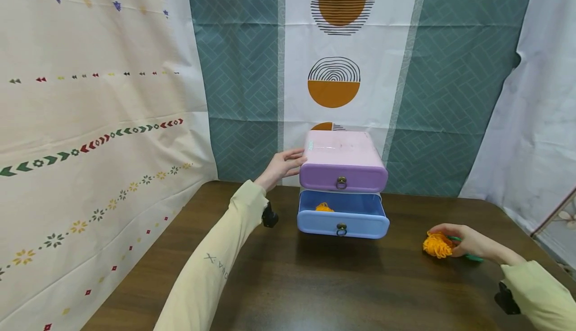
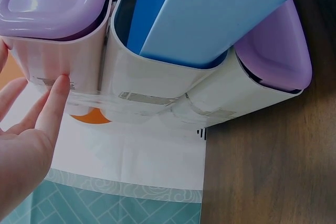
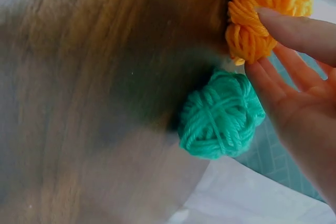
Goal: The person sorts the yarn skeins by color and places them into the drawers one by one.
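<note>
In the head view, a small drawer unit (image 1: pixel 344 146) stands on the table with its blue drawer (image 1: pixel 315 223) pulled out. Some orange yarn (image 1: pixel 324 207) shows inside that drawer. My left hand (image 1: pixel 281 167) is against the unit's left side near the top, fingers extended; the left wrist view shows fingertips (image 2: pixel 62 85) touching the casing beside the upper purple drawer (image 2: pixel 58 3). Over at the right, my right hand (image 1: pixel 474 245) holds a ball of orange yarn (image 1: pixel 436 245) between thumb and fingers. A green yarn ball (image 3: pixel 223 116) lies beside it, mostly hidden by the hand in the head view.
Below the blue drawer sits another purple drawer (image 2: pixel 281 51), pushed in. The brown wooden table (image 1: pixel 288 281) carries everything. Patterned cloth (image 1: pixel 234 71) hangs behind, and a pale embroidered cloth (image 1: pixel 112 196) borders the left side.
</note>
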A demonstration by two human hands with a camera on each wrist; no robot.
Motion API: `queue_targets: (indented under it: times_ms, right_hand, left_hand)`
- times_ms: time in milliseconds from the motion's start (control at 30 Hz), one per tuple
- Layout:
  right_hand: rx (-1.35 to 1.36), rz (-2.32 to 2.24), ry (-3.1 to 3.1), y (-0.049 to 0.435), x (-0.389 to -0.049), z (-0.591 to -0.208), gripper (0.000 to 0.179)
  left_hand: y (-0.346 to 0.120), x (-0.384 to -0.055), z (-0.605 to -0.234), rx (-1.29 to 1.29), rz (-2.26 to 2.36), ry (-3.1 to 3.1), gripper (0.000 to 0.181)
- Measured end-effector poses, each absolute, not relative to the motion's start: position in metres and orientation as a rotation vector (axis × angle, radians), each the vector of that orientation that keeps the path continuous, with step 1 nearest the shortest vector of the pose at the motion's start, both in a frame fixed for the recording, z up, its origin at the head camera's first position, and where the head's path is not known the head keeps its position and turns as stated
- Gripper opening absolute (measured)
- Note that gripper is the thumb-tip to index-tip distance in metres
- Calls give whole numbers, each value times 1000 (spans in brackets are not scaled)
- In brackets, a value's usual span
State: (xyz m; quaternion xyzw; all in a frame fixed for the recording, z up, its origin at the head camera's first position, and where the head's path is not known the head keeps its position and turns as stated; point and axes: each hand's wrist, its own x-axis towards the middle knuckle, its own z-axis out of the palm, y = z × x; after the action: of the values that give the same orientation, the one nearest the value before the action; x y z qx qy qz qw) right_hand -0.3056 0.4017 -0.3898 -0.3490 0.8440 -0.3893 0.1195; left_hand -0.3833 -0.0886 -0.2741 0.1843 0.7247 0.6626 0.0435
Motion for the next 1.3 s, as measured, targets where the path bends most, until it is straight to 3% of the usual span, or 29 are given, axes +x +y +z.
queue_targets:
  times_ms: [733,1300]
  right_hand:
    - [-985,-1002,2729,382,-304,-399,36]
    - [-726,-968,2944,373,-299,-390,33]
  left_hand:
    - [-89,-394,-285,567,2069,2222,49]
    - [-89,-393,-285,570,2073,2209,49]
